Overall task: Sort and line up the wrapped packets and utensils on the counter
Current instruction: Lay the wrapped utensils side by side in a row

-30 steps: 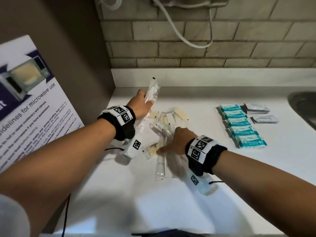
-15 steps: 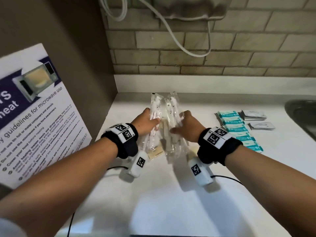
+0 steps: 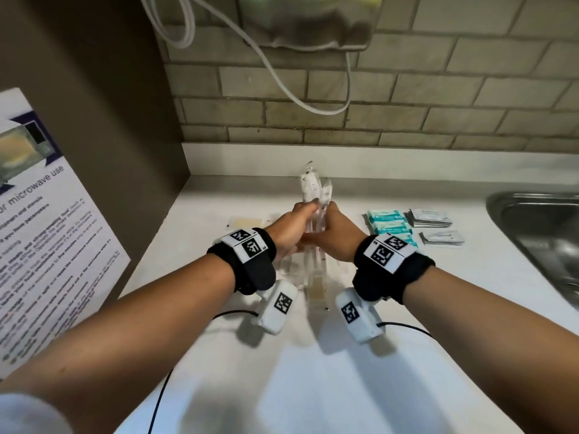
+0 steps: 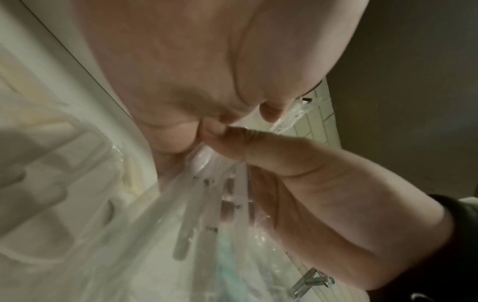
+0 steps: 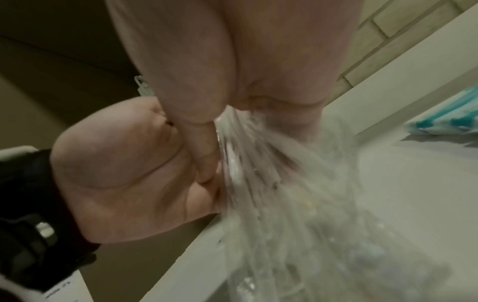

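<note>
Together the left hand (image 3: 289, 228) and right hand (image 3: 336, 238) clasp one bundle of clear-wrapped utensils (image 3: 315, 195) from both sides, fingers curled round it, above the counter (image 3: 313, 371) near its back edge. Its long axis tilts upward, tips toward the back wall, tails near the front. The bundle looks light, crinkly and slippery; gripping mid-length seems wisest. Teal packets (image 3: 388, 222) line the counter toward its right edge.
</note>
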`<act>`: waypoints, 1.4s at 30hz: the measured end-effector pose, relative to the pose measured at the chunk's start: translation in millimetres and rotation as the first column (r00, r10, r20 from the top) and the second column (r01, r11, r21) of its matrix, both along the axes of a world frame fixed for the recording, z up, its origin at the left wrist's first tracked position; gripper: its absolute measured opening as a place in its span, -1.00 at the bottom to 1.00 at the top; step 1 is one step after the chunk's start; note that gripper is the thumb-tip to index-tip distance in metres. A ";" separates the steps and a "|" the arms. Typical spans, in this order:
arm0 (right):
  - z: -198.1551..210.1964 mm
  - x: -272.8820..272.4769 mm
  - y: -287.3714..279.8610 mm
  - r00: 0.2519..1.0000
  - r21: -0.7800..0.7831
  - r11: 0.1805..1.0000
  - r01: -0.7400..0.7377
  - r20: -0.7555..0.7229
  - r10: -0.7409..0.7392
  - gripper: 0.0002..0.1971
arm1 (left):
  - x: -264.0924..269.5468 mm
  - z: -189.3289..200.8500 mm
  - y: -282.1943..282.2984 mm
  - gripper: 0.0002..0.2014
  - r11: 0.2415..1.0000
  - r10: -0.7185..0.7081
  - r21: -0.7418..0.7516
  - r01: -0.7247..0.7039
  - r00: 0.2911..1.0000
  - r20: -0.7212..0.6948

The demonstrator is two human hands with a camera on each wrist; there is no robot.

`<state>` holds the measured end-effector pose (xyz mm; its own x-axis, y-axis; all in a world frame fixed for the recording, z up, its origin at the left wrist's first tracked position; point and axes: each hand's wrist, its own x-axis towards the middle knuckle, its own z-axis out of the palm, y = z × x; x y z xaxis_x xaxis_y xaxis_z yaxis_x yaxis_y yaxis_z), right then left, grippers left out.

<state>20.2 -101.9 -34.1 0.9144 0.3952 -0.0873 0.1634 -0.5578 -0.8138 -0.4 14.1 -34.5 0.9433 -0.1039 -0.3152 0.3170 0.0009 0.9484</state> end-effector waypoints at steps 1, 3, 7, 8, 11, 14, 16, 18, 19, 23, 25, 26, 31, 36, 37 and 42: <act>-1.6 4.2 -6.6 0.999 0.005 0.999 0.034 0.001 -0.034 -0.31 | -0.7 0.9 -4.1 -0.55 0.999 -0.038 -0.026 0.038 0.999 0.001; -4.3 13.2 -20.9 0.997 0.016 0.997 0.081 -0.005 -0.081 -0.35 | 0.8 1.4 -8.0 -0.47 0.994 -0.107 0.001 0.107 0.994 0.000; -5.6 29.0 -45.5 0.989 -0.055 0.988 0.145 0.007 -0.145 -0.38 | 4.7 -9.7 0.1 -0.33 0.773 -0.346 0.565 0.288 0.938 -0.005; -2.9 31.3 -49.3 0.986 -0.070 0.984 0.165 -0.003 -0.166 -0.38 | 3.2 -18.6 5.9 -0.23 0.576 -0.444 0.749 0.327 0.895 -0.049; 0.8 37.7 -58.8 0.984 -0.105 0.979 0.174 -0.011 -0.177 -0.38 | -8.4 -49.6 16.7 0.09 0.121 -0.581 0.936 0.332 0.788 -0.204; 0.0 38.1 -63.6 0.988 -0.138 0.979 0.148 -0.023 -0.153 -0.36 | -3.5 -72.8 12.5 0.07 0.024 -0.590 0.937 0.350 0.762 -0.269; -2.4 37.9 -65.2 0.991 -0.157 0.979 0.127 -0.023 -0.132 -0.36 | 5.8 -76.1 6.0 -0.02 0.002 -0.593 0.933 0.361 0.751 -0.289; -3.1 38.3 -66.6 0.993 -0.179 0.978 0.111 -0.021 -0.117 -0.36 | 15.7 -75.3 0.9 -0.04 0.003 -0.576 0.931 0.366 0.761 -0.297; -3.8 39.4 -66.3 0.994 -0.189 0.976 0.104 -0.014 -0.109 -0.36 | 21.1 -75.6 0.1 -0.01 0.006 -0.564 0.932 0.363 0.771 -0.297; -5.3 45.8 -64.1 0.995 -0.209 0.974 0.091 -0.016 -0.096 -0.36 | 37.0 -70.3 0.4 0.19 0.045 -0.481 0.940 0.339 0.832 -0.277; -5.1 48.5 -62.2 0.995 -0.222 0.971 0.087 -0.021 -0.094 -0.37 | 42.3 -60.9 -2.0 0.25 0.026 -0.458 0.933 0.358 0.834 -0.308; -4.8 49.7 -61.0 0.995 -0.226 0.970 0.086 -0.023 -0.093 -0.38 | 45.9 -55.9 -2.7 0.27 0.017 -0.447 0.924 0.382 0.829 -0.335; -6.5 60.0 -57.1 0.996 -0.253 0.964 0.079 -0.027 -0.089 -0.37 | 63.8 -53.5 4.7 0.14 -0.015 -0.449 0.900 0.435 0.802 -0.395; -11.6 63.2 -46.5 0.996 -0.258 0.965 0.056 -0.048 -0.071 -0.37 | 53.5 -57.5 34.2 -0.10 0.030 -0.473 0.919 0.394 0.815 -0.334; -12.7 63.1 -43.8 0.996 -0.253 0.966 0.050 -0.057 -0.067 -0.38 | 52.0 -58.3 41.7 -0.11 0.040 -0.466 0.921 0.389 0.822 -0.327; -12.0 59.9 -25.6 0.998 -0.264 0.965 0.006 -0.061 -0.023 -0.44 | 40.3 -56.5 77.8 -0.13 0.068 -0.425 0.921 0.384 0.846 -0.321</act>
<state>80.1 -127.5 -46.1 0.9092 0.3371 -0.2443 0.1065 -0.7557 -0.6462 39.9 91.9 -91.0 0.8749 -0.1237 -0.4682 -0.0821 -0.9907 0.1083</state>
